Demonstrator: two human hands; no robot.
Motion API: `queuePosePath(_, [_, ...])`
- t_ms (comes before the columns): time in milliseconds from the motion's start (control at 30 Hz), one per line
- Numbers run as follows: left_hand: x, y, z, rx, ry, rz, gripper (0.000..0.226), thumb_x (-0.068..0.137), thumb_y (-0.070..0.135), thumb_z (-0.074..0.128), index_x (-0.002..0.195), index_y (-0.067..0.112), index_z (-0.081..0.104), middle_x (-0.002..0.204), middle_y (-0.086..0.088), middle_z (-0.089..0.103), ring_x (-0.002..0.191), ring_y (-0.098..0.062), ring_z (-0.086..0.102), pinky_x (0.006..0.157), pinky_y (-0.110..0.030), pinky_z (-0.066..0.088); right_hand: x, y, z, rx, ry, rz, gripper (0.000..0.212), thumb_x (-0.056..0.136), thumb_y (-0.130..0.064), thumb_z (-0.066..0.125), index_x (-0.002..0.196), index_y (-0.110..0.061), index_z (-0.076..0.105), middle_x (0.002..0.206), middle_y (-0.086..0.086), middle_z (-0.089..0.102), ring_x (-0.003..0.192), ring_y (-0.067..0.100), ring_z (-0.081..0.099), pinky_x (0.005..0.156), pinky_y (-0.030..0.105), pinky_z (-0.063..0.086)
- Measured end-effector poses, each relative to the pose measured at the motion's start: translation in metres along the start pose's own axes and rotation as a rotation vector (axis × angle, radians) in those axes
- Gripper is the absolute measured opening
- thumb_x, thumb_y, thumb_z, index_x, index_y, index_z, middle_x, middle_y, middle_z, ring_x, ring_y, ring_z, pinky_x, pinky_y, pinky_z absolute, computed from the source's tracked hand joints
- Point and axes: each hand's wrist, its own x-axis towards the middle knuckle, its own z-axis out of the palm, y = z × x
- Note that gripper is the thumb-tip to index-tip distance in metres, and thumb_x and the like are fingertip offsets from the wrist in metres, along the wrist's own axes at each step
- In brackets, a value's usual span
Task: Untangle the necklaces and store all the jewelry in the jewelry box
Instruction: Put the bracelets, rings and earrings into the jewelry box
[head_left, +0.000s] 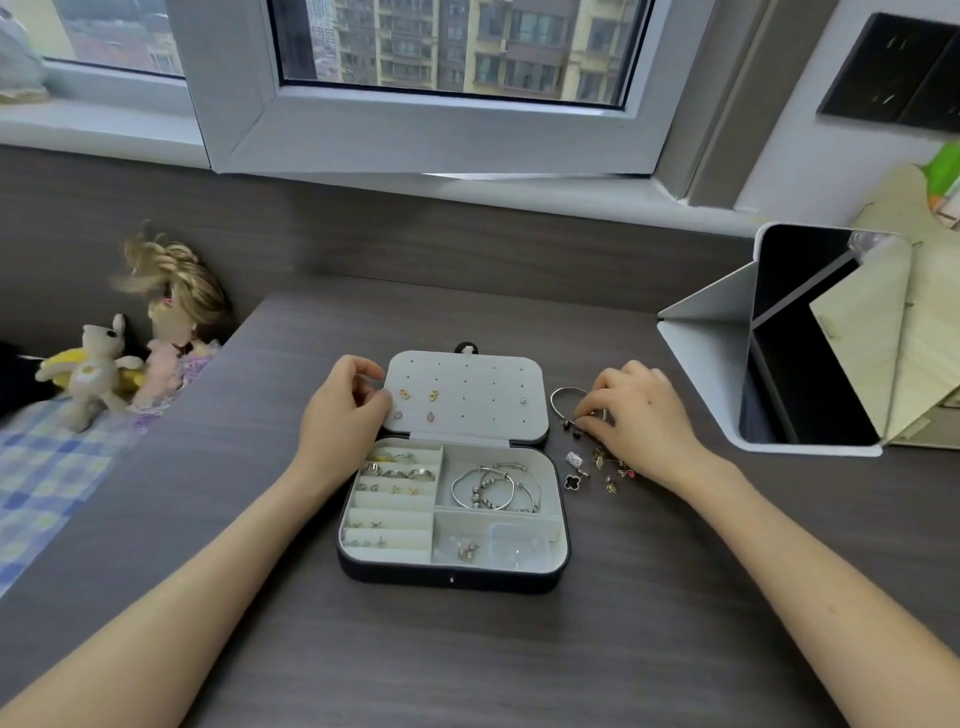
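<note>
Head view: jewelry box (452, 579) sat open mid-desk (260, 519), long axis left-right, front wall toward the person, lid (467, 400) hinged on the far side and tipped back toward the window (441, 140). Left hand (345, 410) pinched the lid's left edge, fingers curled. Right hand (639, 415) was right of the box, fingertips bunched on a small piece (581, 420) by a silver bangle (563, 397); couldn't tell which piece. Loose earrings and pendants (597, 467) lay just beside the box. Bracelets (493, 486) in the right rear compartment, rings (395, 472) in the left slots. White folded stand (706, 332) far right, dolls (104, 364) far left, both well apart from the box
</note>
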Motion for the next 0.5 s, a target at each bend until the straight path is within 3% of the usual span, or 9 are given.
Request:
queuePosePath(200, [0.001, 0.0, 0.001, 0.004, 0.0, 0.005, 0.014, 0.087, 0.005, 0.055, 0.099, 0.012, 0.053, 0.069, 0.002, 0.049, 0.063, -0.012, 0.045, 0.06, -0.025, 0.035, 0.002, -0.005, -0.002, -0.113, -0.04, -0.037, 0.016, 0.089, -0.022, 0.057, 0.086, -0.022, 0.072, 0.094, -0.005, 0.063, 0.093, 0.022, 0.048, 0.074, 0.03, 0.025])
queuePosePath(367, [-0.001, 0.0, -0.001, -0.003, -0.018, 0.022, 0.015, 0.088, 0.005, 0.055, 0.1, 0.013, 0.053, 0.07, 0.0, 0.05, 0.065, -0.015, 0.045, 0.062, -0.028, 0.036, -0.003, 0.0, -0.005, -0.091, 0.191, 0.012, 0.016, 0.074, -0.009, 0.073, 0.064, -0.018, 0.065, 0.074, -0.001, 0.063, 0.071, 0.029, 0.053, 0.064, 0.031, 0.025])
queuePosePath(500, [-0.001, 0.001, -0.002, -0.004, -0.032, 0.025, 0.016, 0.088, 0.005, 0.054, 0.101, 0.015, 0.053, 0.072, -0.001, 0.05, 0.067, -0.017, 0.045, 0.063, -0.031, 0.037, -0.016, -0.019, -0.029, 0.067, 0.321, -0.186, 0.011, 0.078, -0.012, 0.062, 0.068, -0.017, 0.064, 0.077, -0.003, 0.062, 0.071, 0.026, 0.052, 0.062, 0.033, 0.03])
